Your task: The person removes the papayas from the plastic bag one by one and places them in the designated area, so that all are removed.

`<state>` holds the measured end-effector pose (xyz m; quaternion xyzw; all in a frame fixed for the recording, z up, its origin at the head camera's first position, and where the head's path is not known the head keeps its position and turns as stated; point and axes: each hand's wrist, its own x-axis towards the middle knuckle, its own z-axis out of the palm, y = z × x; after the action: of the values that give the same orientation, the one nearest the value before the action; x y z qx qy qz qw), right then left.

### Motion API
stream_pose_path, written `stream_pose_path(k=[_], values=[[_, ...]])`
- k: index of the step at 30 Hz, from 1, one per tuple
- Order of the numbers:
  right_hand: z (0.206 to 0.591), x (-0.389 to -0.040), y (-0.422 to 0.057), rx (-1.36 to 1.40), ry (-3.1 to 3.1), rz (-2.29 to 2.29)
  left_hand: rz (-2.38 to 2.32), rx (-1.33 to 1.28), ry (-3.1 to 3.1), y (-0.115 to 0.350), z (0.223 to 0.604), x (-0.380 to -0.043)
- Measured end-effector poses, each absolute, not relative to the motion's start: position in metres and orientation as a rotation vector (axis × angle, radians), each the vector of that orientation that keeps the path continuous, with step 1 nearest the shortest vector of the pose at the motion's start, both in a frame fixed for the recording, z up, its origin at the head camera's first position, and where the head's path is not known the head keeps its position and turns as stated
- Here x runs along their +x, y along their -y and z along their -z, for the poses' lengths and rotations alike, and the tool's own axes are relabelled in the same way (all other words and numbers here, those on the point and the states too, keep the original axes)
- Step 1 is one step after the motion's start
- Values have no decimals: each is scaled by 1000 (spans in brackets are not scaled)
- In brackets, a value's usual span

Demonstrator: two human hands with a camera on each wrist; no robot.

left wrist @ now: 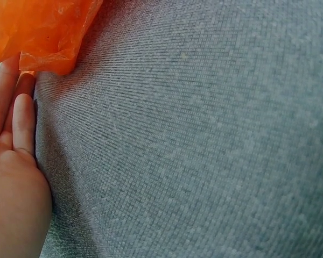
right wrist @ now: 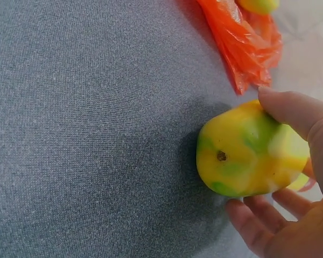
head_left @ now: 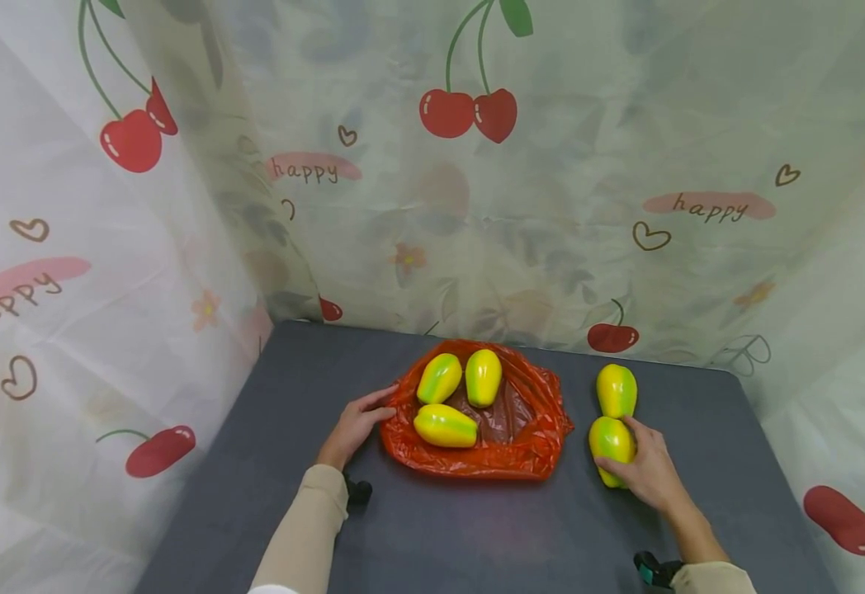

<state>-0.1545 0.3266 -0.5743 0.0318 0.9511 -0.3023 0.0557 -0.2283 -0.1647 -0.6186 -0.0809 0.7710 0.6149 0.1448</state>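
Observation:
A red plastic bag (head_left: 470,467) lies spread open with three yellow-green papayas inside, one of them a papaya (head_left: 445,426) on its side at the front. My left hand (head_left: 351,431) is at the bag's left edge, fingers mostly straight; in the left wrist view the fingertips go behind the orange-red plastic (left wrist: 48,32). To the right of the bag, my right hand (head_left: 654,469) grips the nearer papaya (head_left: 611,441) with the thumb on one side and fingers on the other. That papaya (right wrist: 242,153) shows its dark stem spot in the right wrist view. Another papaya (head_left: 616,390) lies just behind it.
Everything rests on a dark grey cloth-covered table (head_left: 477,536). A pale curtain (head_left: 551,165) printed with cherries hangs behind the table and along both sides. Dark wrist straps sit at both sleeves.

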Motion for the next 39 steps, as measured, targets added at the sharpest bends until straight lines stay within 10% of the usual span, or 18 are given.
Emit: stream_pose_path(k=[39], values=[[546,-167,-311,109,-3122,650,-1763,-235,-2231,165,618,-228]])
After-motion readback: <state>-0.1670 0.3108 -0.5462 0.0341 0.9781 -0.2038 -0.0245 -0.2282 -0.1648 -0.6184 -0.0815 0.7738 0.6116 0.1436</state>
